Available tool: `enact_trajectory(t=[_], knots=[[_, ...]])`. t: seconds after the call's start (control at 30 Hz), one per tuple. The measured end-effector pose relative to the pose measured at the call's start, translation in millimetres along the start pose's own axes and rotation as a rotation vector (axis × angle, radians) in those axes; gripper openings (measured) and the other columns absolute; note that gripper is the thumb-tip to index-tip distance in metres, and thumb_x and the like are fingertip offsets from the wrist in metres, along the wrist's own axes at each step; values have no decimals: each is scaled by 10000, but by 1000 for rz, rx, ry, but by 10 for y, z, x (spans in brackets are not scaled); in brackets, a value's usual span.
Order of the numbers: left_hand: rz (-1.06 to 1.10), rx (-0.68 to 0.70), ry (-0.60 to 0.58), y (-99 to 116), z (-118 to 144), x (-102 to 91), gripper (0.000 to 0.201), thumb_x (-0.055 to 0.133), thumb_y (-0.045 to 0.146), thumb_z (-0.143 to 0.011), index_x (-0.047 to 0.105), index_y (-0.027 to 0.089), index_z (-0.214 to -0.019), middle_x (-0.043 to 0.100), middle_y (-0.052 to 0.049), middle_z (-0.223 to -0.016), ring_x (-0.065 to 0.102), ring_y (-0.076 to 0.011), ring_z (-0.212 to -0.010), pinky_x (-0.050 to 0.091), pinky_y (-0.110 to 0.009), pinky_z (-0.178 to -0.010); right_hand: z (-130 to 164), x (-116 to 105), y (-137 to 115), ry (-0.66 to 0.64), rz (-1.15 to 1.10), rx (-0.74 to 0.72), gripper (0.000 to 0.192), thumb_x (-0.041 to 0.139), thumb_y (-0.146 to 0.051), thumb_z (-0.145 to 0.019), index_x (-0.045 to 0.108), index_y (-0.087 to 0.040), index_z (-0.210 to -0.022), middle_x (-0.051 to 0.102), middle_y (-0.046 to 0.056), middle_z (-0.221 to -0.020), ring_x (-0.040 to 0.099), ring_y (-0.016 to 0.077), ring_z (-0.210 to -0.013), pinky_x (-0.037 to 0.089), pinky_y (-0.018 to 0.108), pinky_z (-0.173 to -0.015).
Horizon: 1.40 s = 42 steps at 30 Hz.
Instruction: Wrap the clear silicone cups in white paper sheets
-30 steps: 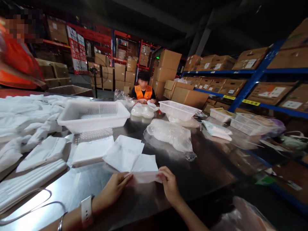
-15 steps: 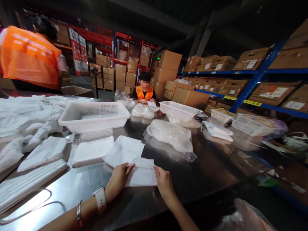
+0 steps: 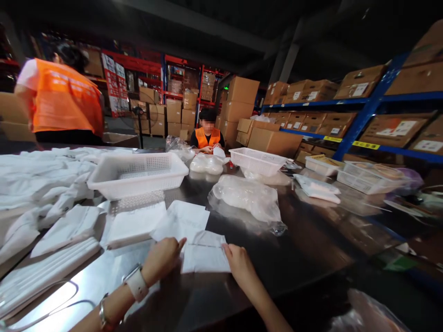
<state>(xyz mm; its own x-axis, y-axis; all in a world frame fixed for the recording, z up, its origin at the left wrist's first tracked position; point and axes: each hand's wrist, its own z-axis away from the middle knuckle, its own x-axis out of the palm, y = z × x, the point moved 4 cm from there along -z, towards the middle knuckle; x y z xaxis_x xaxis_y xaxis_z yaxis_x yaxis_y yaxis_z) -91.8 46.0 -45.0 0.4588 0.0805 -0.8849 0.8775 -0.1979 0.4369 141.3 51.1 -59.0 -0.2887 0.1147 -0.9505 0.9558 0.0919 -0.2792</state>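
My right hand (image 3: pixel 238 263) is closed in a pinch on the right edge of a thin white folded sheet (image 3: pixel 206 258). The sheet lies low over the near side of the metal table. At its left edge my left hand (image 3: pixel 164 259) is closed, fingers curled and fingertips slightly blurred; what they grip is hidden. Just beyond the sheet lies another white printed sheet (image 3: pixel 188 216). To the left of that is a stack of white sheets or bags (image 3: pixel 136 223). A clear plastic bag of round white items (image 3: pixel 245 198) lies behind my right hand.
A white perforated basket (image 3: pixel 138 184) stands behind the stack, with a heap of white packages (image 3: pixel 38 173) to its left. A second basket (image 3: pixel 258 161) is farther back. A seated person (image 3: pixel 207 137) works across the table (image 3: pixel 304 240); another person (image 3: pixel 67 99) stands at left.
My left hand has shifted left and down, from the sheet's upper left corner to its left edge. My right hand keeps its pinch. The standing person has moved right.
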Motion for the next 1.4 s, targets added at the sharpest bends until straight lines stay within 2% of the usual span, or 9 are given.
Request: enact_trajectory(t=[0.23,0.4,0.5,0.63,0.73,0.87,1.03,1.23,1.4], knots=[[-84,722,23,727,48,27,289,427,257,-940,625,270,-1151,653,-68,-1201,566,-237,-1150,405,-417,-985,59,-69,-87,-47,152,25,355,426,-357,-983,723,-204,-862,743,110,-850,709,248,-824,436,259,-610],[-133,695,-74,575,-53,250,280,487,263,-926,618,324,-1167,610,-23,-1292,509,-229,-1234,361,-460,-1030,184,-349,100,127,399,163,340,484,-334,-950,714,-132,-803,718,155,-760,709,275,-714,503,303,-573],[-112,698,-68,542,-24,241,300,491,253,-921,599,331,-1190,578,-25,-1335,479,-236,-1269,318,-498,-1065,281,-376,-37,395,371,-106,270,442,-224,-954,701,-146,-960,725,140,-901,699,245,-847,554,313,-695],[-56,677,-33,539,14,230,324,522,197,-888,611,315,-1176,597,-22,-1313,449,-235,-1299,255,-524,-1120,365,74,-389,454,209,-577,429,342,-49,-911,582,-130,-1257,616,126,-1275,508,218,-1260,446,362,-1040],[-5,673,-66,472,10,326,456,537,159,-854,539,291,-1290,514,-46,-1409,381,-251,-1359,217,-552,-1150,229,407,-360,332,134,-438,510,357,-28,-868,496,-111,-1351,511,147,-1386,425,243,-1329,395,428,-1085],[246,558,-88,331,-40,542,817,576,109,-785,188,213,-1496,187,-138,-1575,145,-288,-1451,166,-563,-1165,13,415,-74,139,-179,-169,571,495,-170,-832,439,-64,-1390,391,192,-1462,358,294,-1365,377,448,-1084],[751,153,-18,275,-135,710,1107,635,144,-725,-171,240,-1478,-205,-162,-1565,-90,-324,-1443,163,-562,-1156,-57,138,-3,-56,-797,-72,651,643,-294,-720,518,-133,-1338,632,137,-1247,595,288,-1143,455,424,-995],[1667,-231,-176,432,-57,621,971,592,177,-730,-6,247,-1490,313,-146,-1518,558,-254,-1196,490,-375,-960,186,133,-241,-206,-1311,-128,644,593,-557,-822,506,-211,-1357,525,109,-1385,467,276,-1291,349,438,-1082],[1630,-339,-454,550,61,478,867,583,194,-725,171,249,-1486,677,-24,-931,676,-180,-761,524,-309,-717,306,380,-163,-212,-1265,-104,851,383,-785,-803,305,-267,-1474,171,55,-1576,148,234,-1446,175,417,-1163]])
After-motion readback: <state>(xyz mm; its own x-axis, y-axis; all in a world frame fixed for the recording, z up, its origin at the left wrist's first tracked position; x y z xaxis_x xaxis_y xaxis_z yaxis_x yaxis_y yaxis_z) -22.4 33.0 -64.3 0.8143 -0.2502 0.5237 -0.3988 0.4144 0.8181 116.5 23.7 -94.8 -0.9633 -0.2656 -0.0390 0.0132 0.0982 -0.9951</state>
